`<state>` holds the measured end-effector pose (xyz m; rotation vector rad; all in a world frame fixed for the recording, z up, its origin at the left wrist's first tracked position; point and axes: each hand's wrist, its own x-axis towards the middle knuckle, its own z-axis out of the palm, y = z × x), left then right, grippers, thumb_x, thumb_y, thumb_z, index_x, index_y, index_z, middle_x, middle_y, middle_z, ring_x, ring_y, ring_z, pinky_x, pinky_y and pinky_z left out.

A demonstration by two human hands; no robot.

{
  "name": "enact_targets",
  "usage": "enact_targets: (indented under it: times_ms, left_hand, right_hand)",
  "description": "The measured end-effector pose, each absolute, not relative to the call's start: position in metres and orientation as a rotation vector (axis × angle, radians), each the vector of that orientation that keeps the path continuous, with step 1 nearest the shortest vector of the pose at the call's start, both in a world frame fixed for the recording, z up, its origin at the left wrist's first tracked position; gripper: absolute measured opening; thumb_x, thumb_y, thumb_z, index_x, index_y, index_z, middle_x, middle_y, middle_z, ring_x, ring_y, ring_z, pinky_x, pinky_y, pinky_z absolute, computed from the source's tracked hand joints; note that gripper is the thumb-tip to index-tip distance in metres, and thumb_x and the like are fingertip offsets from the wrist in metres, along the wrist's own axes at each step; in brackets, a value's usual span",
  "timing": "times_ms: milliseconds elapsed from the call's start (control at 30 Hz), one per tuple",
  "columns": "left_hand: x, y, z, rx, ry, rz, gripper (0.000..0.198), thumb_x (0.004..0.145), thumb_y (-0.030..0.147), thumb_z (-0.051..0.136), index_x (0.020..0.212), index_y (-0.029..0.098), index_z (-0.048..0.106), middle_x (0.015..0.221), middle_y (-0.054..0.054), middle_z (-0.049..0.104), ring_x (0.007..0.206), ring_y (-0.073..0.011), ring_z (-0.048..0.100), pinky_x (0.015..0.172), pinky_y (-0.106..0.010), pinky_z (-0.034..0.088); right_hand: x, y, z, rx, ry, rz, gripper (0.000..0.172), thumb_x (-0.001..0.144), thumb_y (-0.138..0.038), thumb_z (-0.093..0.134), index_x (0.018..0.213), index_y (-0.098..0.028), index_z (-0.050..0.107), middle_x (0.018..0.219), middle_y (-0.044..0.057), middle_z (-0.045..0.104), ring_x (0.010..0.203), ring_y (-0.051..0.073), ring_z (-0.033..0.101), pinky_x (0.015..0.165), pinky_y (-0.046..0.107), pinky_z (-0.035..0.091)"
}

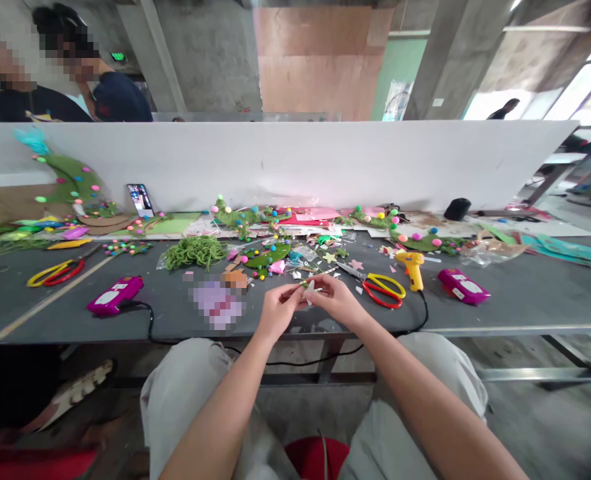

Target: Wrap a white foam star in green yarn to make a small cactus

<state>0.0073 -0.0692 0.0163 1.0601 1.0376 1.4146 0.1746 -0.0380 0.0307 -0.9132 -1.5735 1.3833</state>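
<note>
Craft pieces (310,293), small, white and green, sit pinched in the fingers of the left hand (281,305) and right hand (336,300), over the near part of the dark surface (535,303); red-and-yellow-handled scissors (368,283) lie to the right, a yellow glue gun (414,269) beside them

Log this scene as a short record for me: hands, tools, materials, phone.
Hands: left hand and right hand together, holding a small white-and-green piece
Scissors: red-and-yellow scissors right of the hands; another pair far left
Glue gun: yellow glue gun, beyond the nearer scissors
Yarn: green yarn pile, left
Phone: phone, propped up near the white panel
</note>
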Motion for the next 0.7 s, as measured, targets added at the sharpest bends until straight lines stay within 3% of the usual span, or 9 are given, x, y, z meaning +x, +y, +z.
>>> enact_targets:
  times_ms: [333, 700]
  left_hand:
    - [0.006, -0.075, 0.019, 1.085, 1.039, 1.393, 0.042, 0.071, 0.047, 0.087, 0.095, 0.013, 0.081, 0.09, -0.009, 0.081, 0.083, -0.0275, 0.078, 0.092, -0.049, 0.062]
    - [0.009, -0.074, 0.015, 1.105, 1.031, 1.384, 0.042, 0.071, 0.047, 0.086, 0.094, 0.013, 0.08, 0.09, -0.01, 0.081, 0.082, -0.0285, 0.078, 0.092, -0.051, 0.062]
  right_hand:
    - [0.178, -0.048, 0.038, -0.898, -1.544, 1.387, 0.046, 0.076, -0.041, 0.081, 0.113, -0.017, 0.067, 0.091, 0.002, 0.066, 0.075, 0.015, 0.069, 0.076, 0.031, 0.063]
    - [0.179, -0.05, 0.038, -0.952, -1.552, 1.368, 0.036, 0.079, -0.036, 0.077, 0.107, -0.016, 0.066, 0.092, 0.004, 0.071, 0.076, 0.016, 0.073, 0.077, 0.032, 0.065]
